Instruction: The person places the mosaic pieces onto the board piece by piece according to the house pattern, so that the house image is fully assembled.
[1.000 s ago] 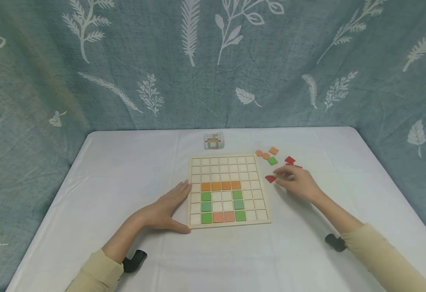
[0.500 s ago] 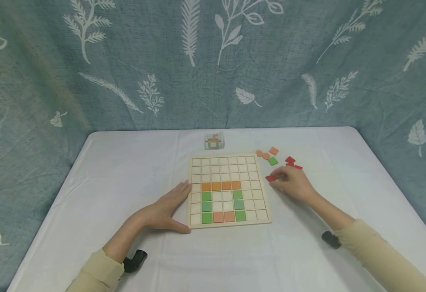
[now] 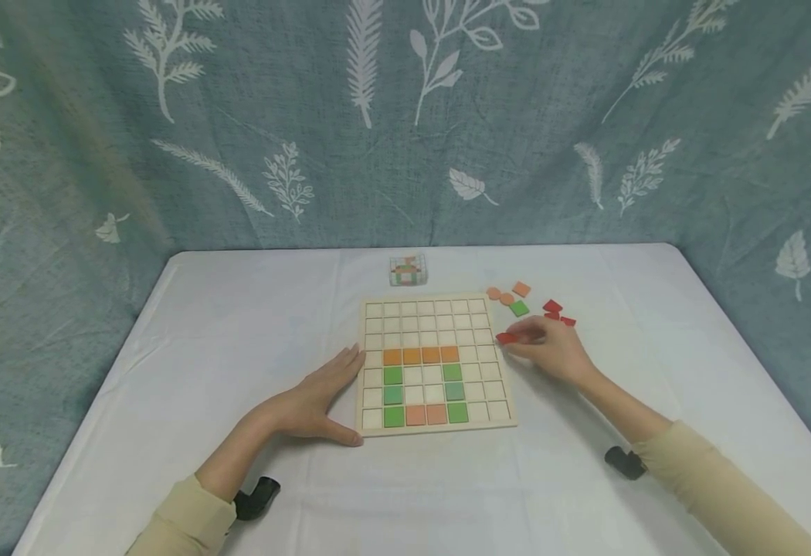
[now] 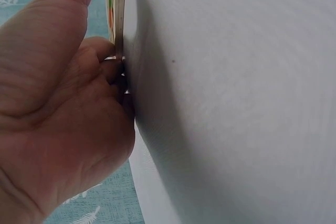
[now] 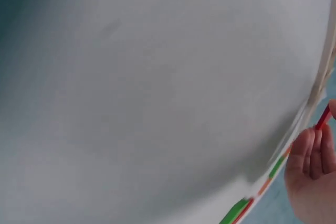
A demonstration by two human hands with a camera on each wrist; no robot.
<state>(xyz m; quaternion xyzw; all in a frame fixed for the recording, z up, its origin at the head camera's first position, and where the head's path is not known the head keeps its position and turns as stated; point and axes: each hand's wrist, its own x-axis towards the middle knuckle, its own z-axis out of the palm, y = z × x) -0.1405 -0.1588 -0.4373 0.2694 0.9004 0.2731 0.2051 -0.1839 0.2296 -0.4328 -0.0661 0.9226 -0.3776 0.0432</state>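
Observation:
In the head view a wooden grid board (image 3: 428,306) lies mid-table. A row of orange square tiles (image 3: 412,356) crosses it, green tiles (image 3: 393,375) run down both sides below, and two salmon tiles (image 3: 425,415) sit between them at the bottom. My left hand (image 3: 317,395) rests against the board's left edge, fingers straight and thumb near the front corner. At the right edge, my right hand (image 3: 553,349) pinches a small red tile (image 3: 506,338) between thumb and fingertips. The right wrist view shows that red tile (image 5: 323,118) standing out from the fingertips.
Behind the board lies a small picture card (image 3: 408,270). Right of the board's far corner are orange discs (image 3: 493,293), an orange square tile (image 3: 521,289) and a green tile (image 3: 519,308). Several red tiles (image 3: 552,306) lie just beyond the right hand.
My right hand has closed its fingertips on the red tile and moved left with it to the board's right edge. The left hand has stayed in place.

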